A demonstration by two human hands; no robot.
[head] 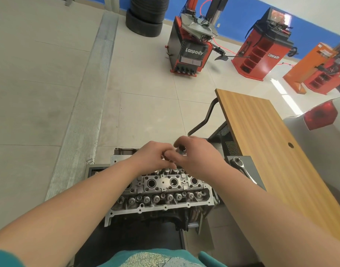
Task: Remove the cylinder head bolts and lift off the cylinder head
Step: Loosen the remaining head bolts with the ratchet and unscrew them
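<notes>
Workshop floor of pale tiles (146,112) with a metal drain grating (84,116) running along the left, a stack of black tyres (146,14) at the far wall, a red-and-black tyre-changing machine (190,47) and a red wheel balancer cabinet (261,49) beyond. Long wood-grain tabletop (271,151) stands to the right, just beside the engine; a chrome ratchet wrench (242,168) lies on a dark surface between tabletop and engine, partly hidden by the right forearm. Silver car rear with red tail lamp (319,118) sits at the right edge. Bare aluminium cylinder head (161,191) rests atop a dark engine block on a stand directly in front of the person, below the camera; its upper face shows three round spark-plug wells in a row, a near row of valve springs and bolt heads, and a flanged rim with small holes. Both forearms cross over the head and cover its far edge. Left hand (153,157) and right hand (196,157) meet above the far side, fingers curled and pinching a small metal piece (179,150), too blurred to identify. White lettering "Lanpody" reads on the tyre changer and on the balancer cabinet.
</notes>
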